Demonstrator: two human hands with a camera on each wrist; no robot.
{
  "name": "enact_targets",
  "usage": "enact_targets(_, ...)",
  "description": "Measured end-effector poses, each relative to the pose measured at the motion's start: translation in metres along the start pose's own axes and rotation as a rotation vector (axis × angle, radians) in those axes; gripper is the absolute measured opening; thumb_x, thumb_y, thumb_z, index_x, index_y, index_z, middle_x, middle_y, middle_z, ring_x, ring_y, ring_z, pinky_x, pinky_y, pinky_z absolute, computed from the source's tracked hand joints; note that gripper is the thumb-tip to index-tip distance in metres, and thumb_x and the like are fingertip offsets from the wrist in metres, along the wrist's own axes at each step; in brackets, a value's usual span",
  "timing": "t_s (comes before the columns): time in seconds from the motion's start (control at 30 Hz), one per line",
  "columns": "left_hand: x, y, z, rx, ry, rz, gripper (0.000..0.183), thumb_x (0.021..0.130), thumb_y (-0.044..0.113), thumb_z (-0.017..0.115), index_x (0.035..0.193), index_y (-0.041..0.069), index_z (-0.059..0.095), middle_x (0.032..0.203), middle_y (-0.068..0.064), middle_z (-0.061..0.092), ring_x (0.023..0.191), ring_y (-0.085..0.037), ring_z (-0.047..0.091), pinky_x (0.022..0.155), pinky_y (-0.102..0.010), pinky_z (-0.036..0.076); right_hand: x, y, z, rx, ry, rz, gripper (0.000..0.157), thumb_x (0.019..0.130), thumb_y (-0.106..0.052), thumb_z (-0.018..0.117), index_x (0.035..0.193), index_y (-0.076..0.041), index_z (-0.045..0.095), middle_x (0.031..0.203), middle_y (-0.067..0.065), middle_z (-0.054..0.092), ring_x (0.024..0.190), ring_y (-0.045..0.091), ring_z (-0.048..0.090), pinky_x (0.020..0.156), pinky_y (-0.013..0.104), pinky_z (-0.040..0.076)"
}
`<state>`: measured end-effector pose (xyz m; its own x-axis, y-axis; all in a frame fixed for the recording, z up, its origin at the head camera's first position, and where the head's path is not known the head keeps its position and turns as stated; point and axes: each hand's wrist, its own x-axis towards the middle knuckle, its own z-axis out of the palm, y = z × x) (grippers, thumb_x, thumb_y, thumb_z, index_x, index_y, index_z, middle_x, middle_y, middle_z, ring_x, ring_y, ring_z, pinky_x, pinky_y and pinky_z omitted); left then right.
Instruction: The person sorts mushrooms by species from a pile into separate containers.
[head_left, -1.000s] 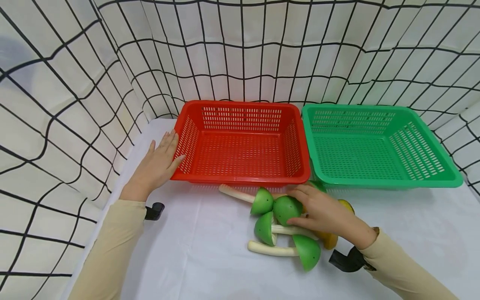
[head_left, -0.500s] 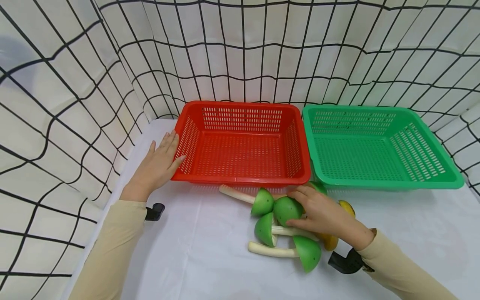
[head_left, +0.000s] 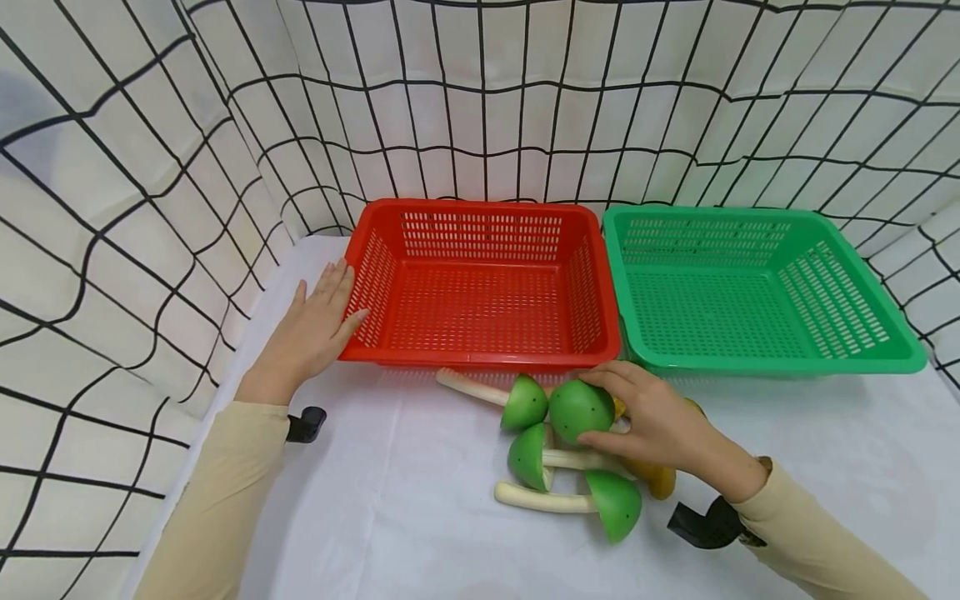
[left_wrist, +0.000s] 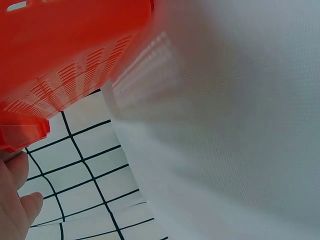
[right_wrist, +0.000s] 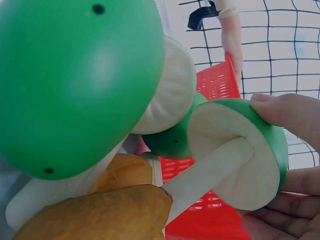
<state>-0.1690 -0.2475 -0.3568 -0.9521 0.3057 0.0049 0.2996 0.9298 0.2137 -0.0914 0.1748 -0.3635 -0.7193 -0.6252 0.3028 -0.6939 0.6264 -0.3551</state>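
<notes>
My right hand [head_left: 660,417] pinches a toy mushroom by its green, black-dotted cap [head_left: 579,411], thumb and fingers on opposite sides. Its pale underside and stem [right_wrist: 210,172] show in the right wrist view. In the head view, another green-capped mushroom [head_left: 525,403] lies to the left of the held cap, and two more are nearer the front: one [head_left: 528,457] right below it and one [head_left: 615,504] with its stem pointing left. My left hand [head_left: 307,325] rests straight-fingered against the left rim of the red basket [head_left: 480,360].
A green basket [head_left: 780,364] stands to the right of the red one. Brown-yellow pieces [head_left: 660,481] lie partly hidden under my right hand. Black netting [head_left: 487,154] over white cloth encloses the back and left side.
My right hand has raised the held mushroom a little and shifted it slightly right, with the cap turning. My left hand stays at the red basket's rim.
</notes>
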Motion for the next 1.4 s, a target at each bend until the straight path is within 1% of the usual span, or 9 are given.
enact_targets(0.17, 0.000, 0.000, 0.000, 0.005, 0.005, 0.001, 0.067, 0.103, 0.038, 0.027, 0.148, -0.006, 0.008, 0.156, -0.021, 0.001, 0.143, -0.032, -0.003, 0.110, -0.058, -0.002, 0.001, 0.000, -0.004, 0.028, 0.017, -0.014, 0.062, 0.068, -0.032, 0.084, 0.116, -0.001, 0.062, 0.113, 0.012, 0.060, 0.096, 0.023, 0.059, 0.069, 0.032, 0.055)
enact_targets(0.4, 0.001, 0.002, -0.001, 0.016, 0.006, 0.001, 0.067, 0.102, 0.037, 0.029, 0.148, -0.007, 0.008, 0.155, -0.022, 0.002, 0.143, -0.034, -0.001, 0.110, -0.059, -0.002, 0.005, 0.000, -0.014, 0.145, 0.063, -0.043, 0.059, 0.069, -0.029, 0.085, 0.116, -0.001, 0.062, 0.112, 0.010, 0.060, 0.092, 0.019, 0.060, 0.065, 0.029, 0.055)
enact_targets(0.57, 0.000, 0.001, -0.002, 0.016, 0.006, -0.003, 0.067, 0.102, 0.037, 0.029, 0.148, -0.007, 0.008, 0.155, -0.021, 0.001, 0.143, -0.033, -0.001, 0.110, -0.059, -0.002, 0.009, 0.000, -0.021, 0.187, 0.089, -0.066, 0.056, 0.073, -0.035, 0.081, 0.117, -0.005, 0.062, 0.111, 0.006, 0.060, 0.089, 0.015, 0.061, 0.065, 0.028, 0.055)
enact_targets(0.73, 0.000, 0.002, -0.002, 0.018, 0.007, 0.004, 0.067, 0.102, 0.037, 0.029, 0.148, -0.007, 0.008, 0.155, -0.022, 0.002, 0.143, -0.034, -0.001, 0.110, -0.058, -0.004, 0.012, 0.000, -0.025, 0.202, 0.101, -0.079, 0.055, 0.076, -0.039, 0.078, 0.115, -0.005, 0.062, 0.112, 0.005, 0.060, 0.089, 0.014, 0.061, 0.065, 0.030, 0.055)
enact_targets(0.9, 0.000, 0.002, -0.002, 0.022, 0.006, 0.012, 0.066, 0.103, 0.037, 0.029, 0.147, -0.007, 0.008, 0.155, -0.022, 0.003, 0.143, -0.035, 0.001, 0.110, -0.058, -0.003, 0.017, -0.001, -0.030, 0.241, 0.104, -0.085, 0.053, 0.074, -0.033, 0.081, 0.115, -0.006, 0.062, 0.111, 0.003, 0.061, 0.088, 0.012, 0.060, 0.066, 0.032, 0.055)
enact_targets(1.03, 0.002, 0.003, -0.002, 0.025, 0.011, 0.018, 0.066, 0.103, 0.037, 0.029, 0.148, -0.007, 0.008, 0.155, -0.022, 0.003, 0.143, -0.035, 0.001, 0.110, -0.058, -0.003, 0.023, -0.002, -0.035, 0.266, 0.121, -0.084, 0.053, 0.072, -0.030, 0.083, 0.116, -0.008, 0.063, 0.110, 0.001, 0.063, 0.093, 0.013, 0.059, 0.069, 0.029, 0.053)
enact_targets(1.17, 0.003, 0.003, -0.002, 0.022, 0.016, 0.013, 0.066, 0.103, 0.036, 0.030, 0.148, -0.007, 0.008, 0.155, -0.022, 0.004, 0.143, -0.034, 0.000, 0.110, -0.059, -0.002, 0.028, -0.001, -0.041, 0.280, 0.139, -0.078, 0.054, 0.069, -0.026, 0.085, 0.116, -0.009, 0.064, 0.109, -0.001, 0.063, 0.093, 0.012, 0.058, 0.070, 0.029, 0.052)
enact_targets(1.27, 0.002, 0.003, -0.001, 0.022, 0.006, 0.005, 0.067, 0.102, 0.037, 0.031, 0.147, -0.008, 0.008, 0.155, -0.023, 0.004, 0.143, -0.034, 0.000, 0.109, -0.060, -0.002, 0.030, 0.000, -0.046, 0.286, 0.156, -0.072, 0.055, 0.067, -0.023, 0.086, 0.115, -0.008, 0.064, 0.108, -0.001, 0.063, 0.092, 0.011, 0.057, 0.071, 0.027, 0.052)
enact_targets(1.4, 0.002, 0.003, -0.001, 0.024, -0.002, 0.009, 0.067, 0.103, 0.037, 0.030, 0.147, -0.008, 0.008, 0.155, -0.024, 0.004, 0.143, -0.035, 0.000, 0.109, -0.061, -0.002, 0.036, 0.002, -0.051, 0.306, 0.197, -0.098, 0.056, 0.067, -0.023, 0.086, 0.115, -0.005, 0.064, 0.107, 0.001, 0.063, 0.091, 0.012, 0.056, 0.074, 0.022, 0.049)
